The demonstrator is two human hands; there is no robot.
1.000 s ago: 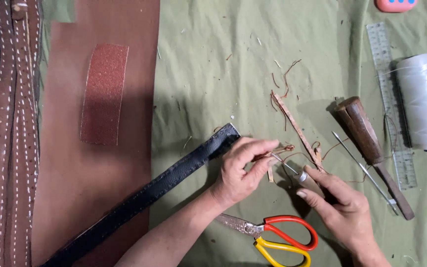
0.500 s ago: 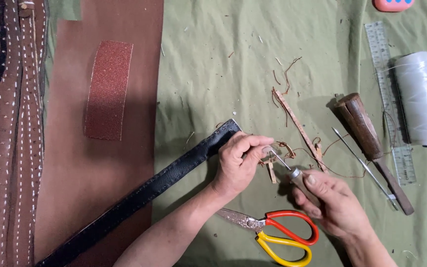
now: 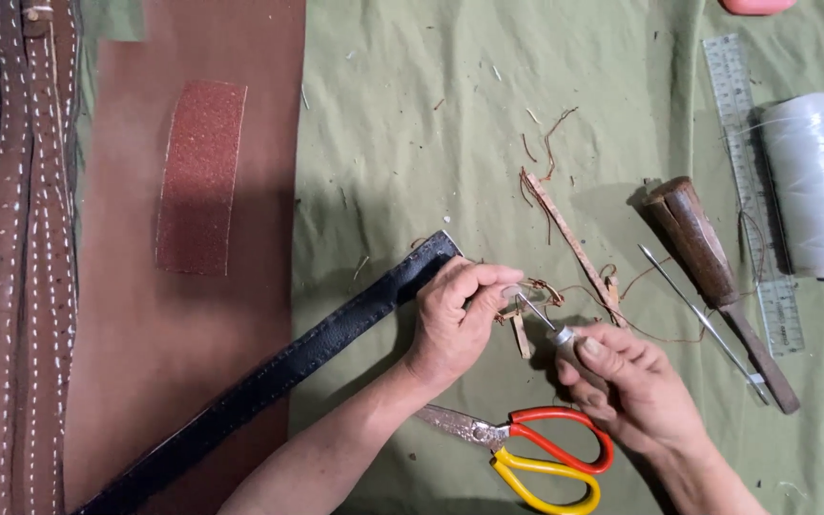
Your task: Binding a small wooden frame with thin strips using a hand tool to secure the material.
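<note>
The long black stitched leather strap (image 3: 269,381) runs on a diagonal from the lower left up to the middle of the green cloth work surface (image 3: 412,124), its squared end right by your left hand (image 3: 455,324). Your left hand's fingers are pinched together just past that end, on something small I can't make out. Your right hand (image 3: 627,386) is clenched around the handle of a small metal-tipped awl (image 3: 538,315), and its thin point angles up toward your left fingertips. Just beside that meeting point lie thin brown leather offcuts and thread scraps (image 3: 565,234), scattered up the cloth. Below your wrists sit the scissors with red and yellow handles (image 3: 536,453), blades pointing left. Off to the right, a dark wooden-handled tool (image 3: 708,267) lies at a slant with a slim metal pick (image 3: 698,315) next to it, then a clear plastic ruler (image 3: 751,181) and a fat spool of white thread (image 3: 813,186). On the left, a brown leather sheet (image 3: 193,324) carries a reddish sandpaper rectangle (image 3: 200,176), with brown white-stitched straps (image 3: 21,286) at the edge.
</note>
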